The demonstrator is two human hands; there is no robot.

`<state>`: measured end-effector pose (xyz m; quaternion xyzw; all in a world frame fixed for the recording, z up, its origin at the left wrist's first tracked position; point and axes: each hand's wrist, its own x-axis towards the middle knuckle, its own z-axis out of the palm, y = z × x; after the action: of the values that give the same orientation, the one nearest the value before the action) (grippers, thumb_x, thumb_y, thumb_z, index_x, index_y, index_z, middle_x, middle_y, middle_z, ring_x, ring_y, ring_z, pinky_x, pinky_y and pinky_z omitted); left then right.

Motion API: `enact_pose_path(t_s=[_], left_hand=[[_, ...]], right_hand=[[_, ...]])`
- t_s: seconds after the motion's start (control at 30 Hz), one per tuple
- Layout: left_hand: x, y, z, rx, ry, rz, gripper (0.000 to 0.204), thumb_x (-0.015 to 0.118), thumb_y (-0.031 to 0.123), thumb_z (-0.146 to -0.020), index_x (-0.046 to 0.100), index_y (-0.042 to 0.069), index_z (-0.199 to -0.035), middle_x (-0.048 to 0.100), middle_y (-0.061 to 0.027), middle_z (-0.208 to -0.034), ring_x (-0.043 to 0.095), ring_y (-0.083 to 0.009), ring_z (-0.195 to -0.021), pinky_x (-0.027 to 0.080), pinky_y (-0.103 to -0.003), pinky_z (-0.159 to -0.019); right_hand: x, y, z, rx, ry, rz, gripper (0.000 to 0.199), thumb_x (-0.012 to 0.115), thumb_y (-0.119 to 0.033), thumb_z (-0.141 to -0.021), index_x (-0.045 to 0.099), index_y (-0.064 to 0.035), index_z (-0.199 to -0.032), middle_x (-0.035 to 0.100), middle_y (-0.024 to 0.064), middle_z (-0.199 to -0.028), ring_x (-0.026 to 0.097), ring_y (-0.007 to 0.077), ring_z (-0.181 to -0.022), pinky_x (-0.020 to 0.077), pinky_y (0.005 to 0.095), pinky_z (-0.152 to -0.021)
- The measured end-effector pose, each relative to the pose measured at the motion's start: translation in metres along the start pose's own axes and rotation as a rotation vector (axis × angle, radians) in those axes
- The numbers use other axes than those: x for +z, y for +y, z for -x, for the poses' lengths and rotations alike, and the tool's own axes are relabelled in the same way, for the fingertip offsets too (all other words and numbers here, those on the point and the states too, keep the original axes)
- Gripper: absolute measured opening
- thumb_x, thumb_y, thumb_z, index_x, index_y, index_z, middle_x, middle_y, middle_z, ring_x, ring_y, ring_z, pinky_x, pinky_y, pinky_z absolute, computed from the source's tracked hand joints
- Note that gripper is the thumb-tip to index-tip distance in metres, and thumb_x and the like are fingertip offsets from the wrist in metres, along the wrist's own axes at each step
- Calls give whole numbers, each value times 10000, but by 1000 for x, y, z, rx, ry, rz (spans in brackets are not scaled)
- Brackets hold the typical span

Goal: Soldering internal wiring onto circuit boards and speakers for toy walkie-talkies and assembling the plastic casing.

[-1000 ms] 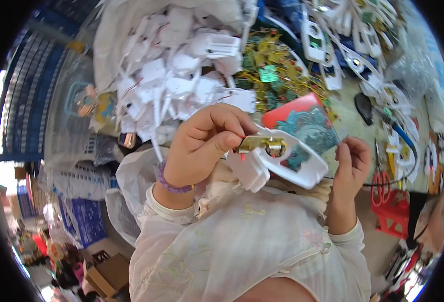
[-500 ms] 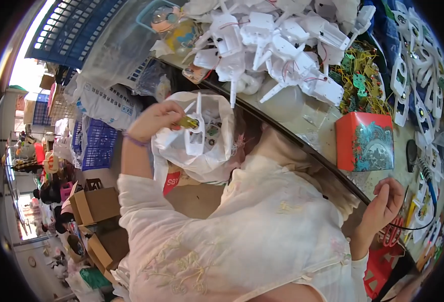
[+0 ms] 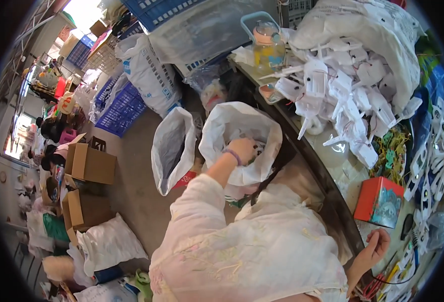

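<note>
My left hand reaches down into an open white sack between me and the table. Its fingertips are partly hidden among small white and dark parts there, so I cannot tell whether it grips anything. At the right, my right hand rests by the table's near edge, fingers loosely curled in, nothing seen in it. Beyond it stands a red box with a teal pattern. White plastic housings with thin arms and red wires lie heaped on the table.
A second open sack stands left of the first. Farther left are a blue crate and cardboard boxes. On the table are a drink bottle, wired green boards and white loop-shaped frames. The table's dark edge runs diagonally.
My left hand has gone down into the sack. The yellow-green piece it held, and the white frame by it, no longer show there. The view has shifted left; my right hand stays by the table edge.
</note>
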<state>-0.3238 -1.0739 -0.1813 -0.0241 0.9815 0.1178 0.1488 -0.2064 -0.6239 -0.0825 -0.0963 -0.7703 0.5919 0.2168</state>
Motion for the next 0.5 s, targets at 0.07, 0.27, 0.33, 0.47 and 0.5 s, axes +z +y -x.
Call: enact_pose_path(t_s=[0.07,0.27,0.33,0.47,0.5], left_hand=[[-22,34,17,110,98,107,293,561,307,-793,642,49,-908,640,-202,-893,612,-380,-827,482,-461,-719],[-88,132,46,725,-849,608,276,619,177,-876,601,13,-1099,636,-68,-964,577,-137,-871,476,-293,-756],[-104,150,42,789,-961,821,299,637,153,-861,591,-2,-1113,634,-77,-971,586,-145,-869,475,-300,-748],[-133,209,31,990,-1204,1084,343,609,8,-819,546,-54,-1150,618,-148,-987,600,-191,-888,469,-302,-751],[-139,229,35,1032,-1240,1142,377,585,-29,-807,522,-62,-1176,614,-161,-996,598,-217,-917,468,-312,-790]], right_hand=[[4,-7,1,-3,-48,62,88,543,-31,-886,567,-25,-971,538,33,-906,490,94,-783,416,220,-718],[11,-39,-29,-201,-564,70,194,608,-77,-824,612,-42,-1016,636,92,-860,622,229,-771,489,319,-660],[-20,-50,-32,-221,-649,6,231,594,-136,-853,603,-42,-1064,634,87,-868,620,230,-769,492,323,-666],[-92,-81,-17,-170,-593,43,275,592,-182,-878,589,-43,-1115,633,89,-898,618,206,-768,496,309,-681],[-104,-87,-13,-156,-575,19,279,594,-182,-879,587,-43,-1121,632,87,-895,616,196,-766,496,303,-684]])
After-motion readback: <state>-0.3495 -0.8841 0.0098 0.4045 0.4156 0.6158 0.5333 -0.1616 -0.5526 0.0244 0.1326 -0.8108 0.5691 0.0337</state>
